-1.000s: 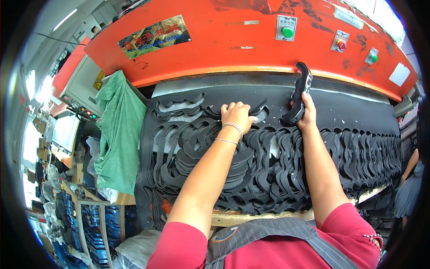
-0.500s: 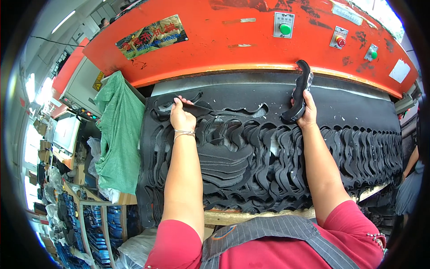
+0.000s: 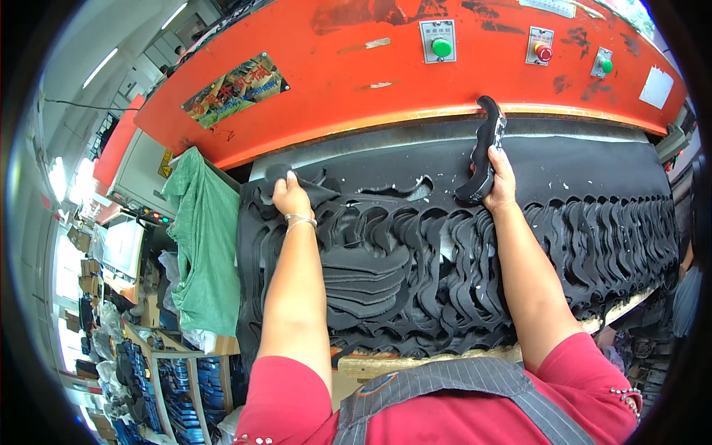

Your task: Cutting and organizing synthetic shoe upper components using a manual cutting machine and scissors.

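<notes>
We see the right hand (image 3: 501, 178) closed around a black, curved, sole-shaped cutting die (image 3: 483, 152) standing on the black foam sheet (image 3: 578, 167); its long axis runs away from us, the upper tip pointing at the orange press head (image 3: 356, 81). The left hand (image 3: 291, 199) pinches a black foam cut piece (image 3: 308, 189) at the sheet's far left edge, fingers shut on it. On the orange press, a slanted rectangular multicoloured label (image 3: 236, 87) sits left; a small white rectangular sticker (image 3: 657, 87) sits far right. A green cloth (image 3: 202, 237) hangs left of the sheet.
</notes>
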Demonstrator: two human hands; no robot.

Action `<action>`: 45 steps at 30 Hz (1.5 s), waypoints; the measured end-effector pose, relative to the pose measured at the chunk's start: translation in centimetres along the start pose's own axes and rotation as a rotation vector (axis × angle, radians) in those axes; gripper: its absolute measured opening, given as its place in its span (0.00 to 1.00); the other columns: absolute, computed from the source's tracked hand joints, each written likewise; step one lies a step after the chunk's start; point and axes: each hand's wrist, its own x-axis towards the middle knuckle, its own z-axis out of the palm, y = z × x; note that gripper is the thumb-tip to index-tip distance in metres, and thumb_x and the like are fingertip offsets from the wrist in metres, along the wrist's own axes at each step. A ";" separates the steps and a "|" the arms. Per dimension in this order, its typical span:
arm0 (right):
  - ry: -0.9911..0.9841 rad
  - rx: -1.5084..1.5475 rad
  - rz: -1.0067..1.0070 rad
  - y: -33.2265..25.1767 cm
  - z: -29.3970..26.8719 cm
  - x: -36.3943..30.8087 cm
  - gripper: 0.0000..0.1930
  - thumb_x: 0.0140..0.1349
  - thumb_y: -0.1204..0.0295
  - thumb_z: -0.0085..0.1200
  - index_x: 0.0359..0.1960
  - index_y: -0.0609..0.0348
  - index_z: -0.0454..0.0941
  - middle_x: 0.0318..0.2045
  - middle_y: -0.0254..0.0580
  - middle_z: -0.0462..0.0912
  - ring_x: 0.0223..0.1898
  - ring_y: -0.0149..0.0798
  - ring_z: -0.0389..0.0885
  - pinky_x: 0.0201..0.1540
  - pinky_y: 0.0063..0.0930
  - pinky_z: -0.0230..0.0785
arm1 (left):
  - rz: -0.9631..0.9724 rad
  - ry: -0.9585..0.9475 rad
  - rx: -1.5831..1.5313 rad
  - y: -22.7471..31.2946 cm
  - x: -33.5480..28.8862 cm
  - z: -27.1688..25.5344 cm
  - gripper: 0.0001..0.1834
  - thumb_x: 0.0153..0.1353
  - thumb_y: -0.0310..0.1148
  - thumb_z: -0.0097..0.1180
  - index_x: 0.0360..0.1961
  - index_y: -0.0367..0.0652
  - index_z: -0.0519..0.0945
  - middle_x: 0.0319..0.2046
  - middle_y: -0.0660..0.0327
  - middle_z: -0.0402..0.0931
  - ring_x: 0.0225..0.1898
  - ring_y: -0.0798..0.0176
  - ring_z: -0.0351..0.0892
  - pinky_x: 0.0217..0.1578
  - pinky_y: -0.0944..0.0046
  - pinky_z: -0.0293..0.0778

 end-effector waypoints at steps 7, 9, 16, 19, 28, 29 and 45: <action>-0.046 -0.079 -0.008 -1.2 -0.7 1.5 0.11 0.61 0.66 0.55 0.40 0.56 0.70 0.26 0.34 0.76 0.24 0.29 0.75 0.26 0.22 0.72 | -0.102 -0.689 -0.235 6.4 -1.6 0.5 0.12 0.61 0.35 0.58 0.35 0.34 0.78 0.30 0.63 0.78 0.29 0.71 0.73 0.36 0.70 0.69; -0.060 -0.116 0.014 -1.3 0.2 0.4 0.11 0.61 0.66 0.55 0.40 0.56 0.70 0.26 0.34 0.76 0.24 0.29 0.76 0.26 0.22 0.72 | 0.084 -1.437 0.342 12.6 -2.1 -2.1 0.22 0.56 0.38 0.63 0.45 0.32 0.77 0.40 0.56 0.79 0.41 0.62 0.77 0.47 0.65 0.70; -0.546 -0.976 -0.301 -3.5 9.4 -9.4 0.20 0.48 0.69 0.67 0.41 0.60 0.74 0.32 0.38 0.74 0.34 0.36 0.74 0.39 0.29 0.69 | -0.207 -1.015 -0.475 15.4 -15.4 -3.0 0.48 0.60 0.61 0.45 0.69 0.36 0.46 0.65 0.51 0.54 0.65 0.57 0.57 0.64 0.56 0.51; -0.854 -1.117 -0.372 -1.7 10.2 -14.0 0.22 0.46 0.67 0.68 0.42 0.62 0.76 0.38 0.45 0.73 0.40 0.43 0.71 0.42 0.33 0.66 | -0.279 -0.851 -0.768 15.0 -19.1 -3.4 0.35 0.68 0.54 0.34 0.63 0.35 0.55 0.55 0.50 0.67 0.53 0.60 0.71 0.55 0.60 0.65; -0.987 -1.530 -0.362 -3.0 13.6 -18.7 0.22 0.45 0.72 0.61 0.46 0.59 0.77 0.39 0.59 0.68 0.39 0.57 0.66 0.45 0.44 0.62 | 0.464 -0.593 -0.092 15.6 -20.2 -5.9 0.19 0.68 0.40 0.36 0.34 0.32 0.70 0.29 0.45 0.67 0.29 0.38 0.69 0.32 0.50 0.68; -0.941 -1.539 -0.485 -2.9 14.4 -18.6 0.21 0.45 0.72 0.61 0.45 0.59 0.78 0.39 0.59 0.68 0.40 0.57 0.66 0.43 0.44 0.63 | 0.479 -0.568 -0.111 16.8 -19.7 -5.8 0.20 0.68 0.41 0.34 0.35 0.32 0.70 0.29 0.46 0.68 0.29 0.40 0.70 0.32 0.51 0.69; -0.586 -1.706 -0.627 -8.1 11.2 -9.5 0.13 0.48 0.68 0.64 0.32 0.63 0.79 0.39 0.50 0.72 0.44 0.51 0.68 0.48 0.38 0.63 | 0.380 -0.812 0.435 15.8 -3.8 -16.8 0.38 0.61 0.66 0.38 0.34 0.34 0.72 0.21 0.58 0.68 0.23 0.63 0.72 0.30 0.62 0.69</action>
